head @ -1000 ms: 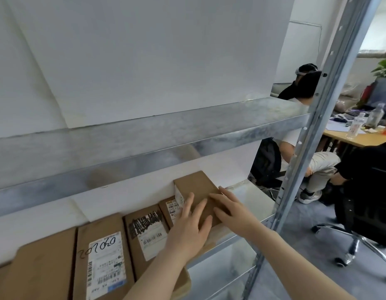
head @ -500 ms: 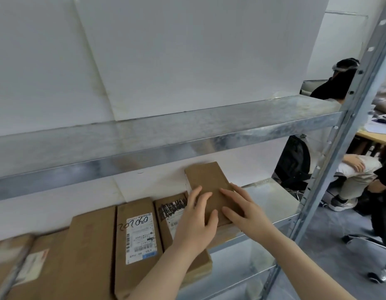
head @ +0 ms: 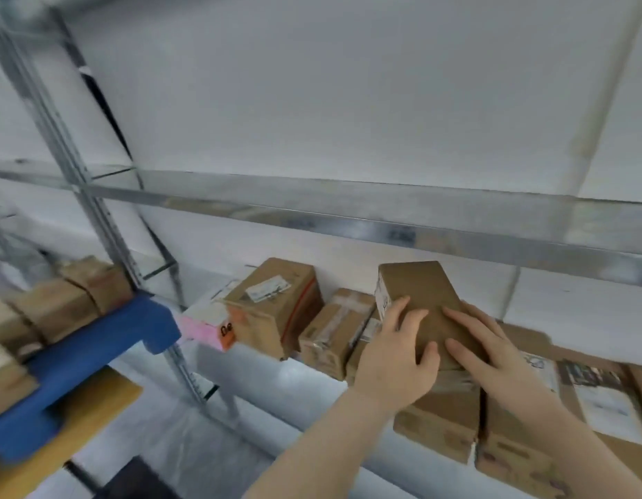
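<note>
A small plain brown cardboard box (head: 418,290) with a white label on its left side sits tilted on top of other boxes on the lower shelf. Both of my hands lie on its near end. My left hand (head: 394,358) covers the near left corner, its fingers reaching over the left edge and its thumb on the top. On the near right part of the top, my right hand (head: 492,349) presses with fairly straight fingers. The box's near end is hidden under my hands.
A larger box with red tape (head: 276,304), a mid-sized box (head: 332,331) and a pink-and-white box (head: 204,327) stand to the left. Flat labelled boxes (head: 600,397) lie to the right. A metal shelf beam (head: 348,217) runs overhead. A blue frame (head: 96,340) carrying boxes is at left.
The view has swung left and my hands have carried the small box leftward along the row; the flat labelled boxes now lie to its right. The seated people are out of view.
</note>
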`<state>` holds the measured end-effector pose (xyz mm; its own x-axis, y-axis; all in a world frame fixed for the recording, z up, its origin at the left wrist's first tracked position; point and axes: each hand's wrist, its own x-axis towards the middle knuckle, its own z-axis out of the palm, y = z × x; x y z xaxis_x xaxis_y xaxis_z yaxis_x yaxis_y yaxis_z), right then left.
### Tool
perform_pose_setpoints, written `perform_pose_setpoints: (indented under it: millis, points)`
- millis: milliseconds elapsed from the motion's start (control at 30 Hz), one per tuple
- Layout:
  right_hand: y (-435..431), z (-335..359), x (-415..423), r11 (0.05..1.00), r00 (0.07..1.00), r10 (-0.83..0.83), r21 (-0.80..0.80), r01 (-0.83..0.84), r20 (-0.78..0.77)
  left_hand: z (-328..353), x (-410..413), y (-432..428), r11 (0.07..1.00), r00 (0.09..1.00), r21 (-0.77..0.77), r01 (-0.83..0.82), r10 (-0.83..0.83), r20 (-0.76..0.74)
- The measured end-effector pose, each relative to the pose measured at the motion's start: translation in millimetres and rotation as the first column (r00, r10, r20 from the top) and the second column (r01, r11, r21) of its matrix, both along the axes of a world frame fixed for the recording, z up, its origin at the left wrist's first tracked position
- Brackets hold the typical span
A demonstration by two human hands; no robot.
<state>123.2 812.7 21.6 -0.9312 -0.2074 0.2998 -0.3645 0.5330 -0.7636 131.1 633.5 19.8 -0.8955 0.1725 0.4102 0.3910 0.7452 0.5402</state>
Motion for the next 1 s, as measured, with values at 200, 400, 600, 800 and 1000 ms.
perform_pose_setpoints:
  millis: [200,400,600,800,1000]
  points:
    - [-196.0,1.7,-30.2,0.945,0.945,0.327,-0.013,-0.327,0.007,2.5,26.5,-185.3,0.951,0.951,0.0,-0.309,0.309,0.028]
    - [-387.5,-13.7,-33.3,0.842,0.841,0.54,-0.023,-0.54,0.04,-3.9,67.5,-355.5,0.857,0.855,-0.028,-0.514,0.515,0.065]
    - [-542.2,-21.9,-38.4,0.759,0.757,0.648,0.013,-0.651,0.084,-13.4,82.9,-492.2,0.768,0.761,-0.033,-0.639,0.639,0.115]
    - [-644.0,-55.3,-80.7,0.665,0.658,0.733,0.023,-0.746,0.172,-49.2,57.0,-573.3,0.682,0.669,0.027,-0.731,0.708,0.224]
    - [-724.5,-100.8,-149.4,0.538,0.509,0.814,-0.034,-0.842,0.279,-99.0,-2.5,-624.0,0.525,0.522,0.09,-0.846,0.783,0.337]
